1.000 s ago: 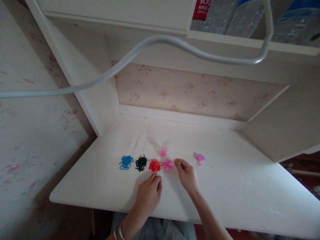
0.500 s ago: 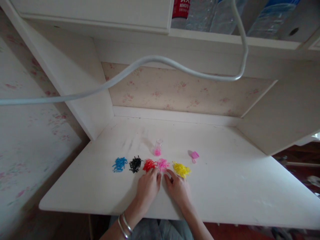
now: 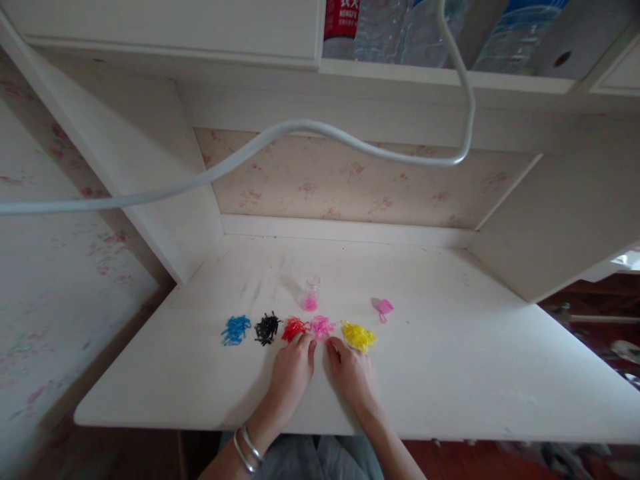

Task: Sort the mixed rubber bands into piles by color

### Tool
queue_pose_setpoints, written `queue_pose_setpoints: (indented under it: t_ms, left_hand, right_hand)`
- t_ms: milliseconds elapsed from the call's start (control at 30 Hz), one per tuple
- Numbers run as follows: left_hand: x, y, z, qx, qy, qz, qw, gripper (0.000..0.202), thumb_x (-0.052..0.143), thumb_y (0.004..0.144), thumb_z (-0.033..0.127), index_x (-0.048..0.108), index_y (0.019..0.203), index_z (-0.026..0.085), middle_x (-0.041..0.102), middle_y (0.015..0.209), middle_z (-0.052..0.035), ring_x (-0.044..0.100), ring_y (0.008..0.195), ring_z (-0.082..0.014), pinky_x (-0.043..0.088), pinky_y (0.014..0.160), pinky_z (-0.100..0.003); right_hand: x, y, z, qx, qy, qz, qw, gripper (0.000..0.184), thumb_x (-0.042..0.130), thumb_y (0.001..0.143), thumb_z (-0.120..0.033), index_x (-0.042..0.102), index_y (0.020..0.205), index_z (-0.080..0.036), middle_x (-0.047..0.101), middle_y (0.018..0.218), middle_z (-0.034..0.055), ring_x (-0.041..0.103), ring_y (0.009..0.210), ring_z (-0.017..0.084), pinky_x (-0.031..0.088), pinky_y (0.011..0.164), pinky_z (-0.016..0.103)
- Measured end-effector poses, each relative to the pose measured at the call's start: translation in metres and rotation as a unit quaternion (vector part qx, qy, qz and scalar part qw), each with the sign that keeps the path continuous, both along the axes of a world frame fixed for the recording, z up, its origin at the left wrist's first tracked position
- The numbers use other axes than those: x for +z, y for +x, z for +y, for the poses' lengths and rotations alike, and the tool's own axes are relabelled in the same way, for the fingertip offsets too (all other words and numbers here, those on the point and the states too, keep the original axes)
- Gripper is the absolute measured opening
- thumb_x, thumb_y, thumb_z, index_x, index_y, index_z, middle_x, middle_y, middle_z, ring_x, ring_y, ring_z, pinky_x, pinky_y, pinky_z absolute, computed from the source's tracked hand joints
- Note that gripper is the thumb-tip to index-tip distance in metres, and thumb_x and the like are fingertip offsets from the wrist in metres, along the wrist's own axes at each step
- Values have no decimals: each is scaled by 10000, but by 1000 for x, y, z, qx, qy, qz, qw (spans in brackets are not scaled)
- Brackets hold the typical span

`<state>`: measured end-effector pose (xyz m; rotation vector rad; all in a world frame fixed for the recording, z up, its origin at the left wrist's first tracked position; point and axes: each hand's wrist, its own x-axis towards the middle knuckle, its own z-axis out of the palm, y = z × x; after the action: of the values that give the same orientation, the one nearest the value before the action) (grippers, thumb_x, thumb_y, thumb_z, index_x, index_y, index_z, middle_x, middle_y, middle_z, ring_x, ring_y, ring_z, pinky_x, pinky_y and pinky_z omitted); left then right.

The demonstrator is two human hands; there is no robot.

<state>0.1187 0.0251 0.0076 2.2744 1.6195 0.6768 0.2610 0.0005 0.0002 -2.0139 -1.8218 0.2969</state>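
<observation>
My left hand (image 3: 294,365) rests at the near edge of a pile of small pink bands (image 3: 321,326), its fingers curled and thumb drawn in. A pile of red bands (image 3: 295,327) lies right at its fingertips. On the other side of the pink pile, my right hand (image 3: 352,372) has its thumb and forefinger pressed together, just in front of a yellow pile (image 3: 359,336). What either hand pinches is too small to make out. Behind the pink pile stands a small clear jar (image 3: 312,293) with pink bits at its bottom.
Black bands (image 3: 267,329) and blue bands (image 3: 235,330) lie in piles to the left. A small pink object (image 3: 385,308) sits on the white desk (image 3: 465,360) at the right. A white cable (image 3: 320,127) crosses in front; bottles (image 3: 380,30) stand on the shelf above.
The camera view has shifted slightly, so everything sits a little further left. My fingers have moved only slightly beside the pink pile.
</observation>
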Motion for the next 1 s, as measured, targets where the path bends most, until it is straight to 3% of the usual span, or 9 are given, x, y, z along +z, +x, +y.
queue_pose_setpoints:
  t_ms: [333,567,1000]
  left_hand:
    - [-12,-11,6,0,4,-136,991,185,434,903,231,614,930,200,690,921,-60,652,856,-202,512,762,-356]
    - [-17,-14,3,0,19,-167,986,206,418,919,275,609,906,200,684,886,-54,648,824,-181,503,734,-312]
    - [-8,-15,-3,3,15,-183,983,260,393,932,317,608,859,191,670,824,-42,632,760,-147,484,700,-254]
  right_hand:
    - [-4,5,0,-26,22,71,997,342,338,962,-389,657,952,-266,718,835,30,653,729,176,362,565,226]
    - [-7,9,1,-44,58,170,983,380,336,946,-418,655,927,-214,709,878,69,650,774,195,409,641,260]
    - [-7,14,0,-61,78,244,965,455,289,938,-522,604,889,-199,683,799,78,619,700,196,401,616,282]
